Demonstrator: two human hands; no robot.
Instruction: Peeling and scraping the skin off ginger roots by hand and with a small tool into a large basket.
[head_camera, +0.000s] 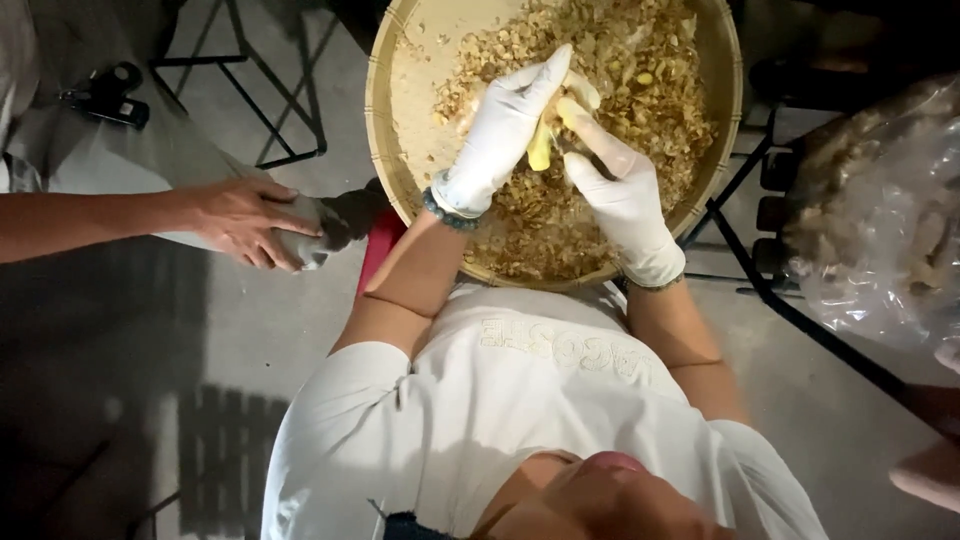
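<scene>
a small yellow piece (539, 150) is pinched between the gloved left hand (505, 125) and gloved right hand (615, 185), both closed on it, over a round woven tray (385, 140) of tan peelings (650, 90). another person's bare hand (245, 222) is seen beside the tray.

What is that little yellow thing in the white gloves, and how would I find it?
Look at the big round woven tray full of tan peelings. Above its middle, the gloved left hand and right hand meet. Pinched between them is a small yellow piece, smoother and brighter than the dry flakes around it.
</scene>
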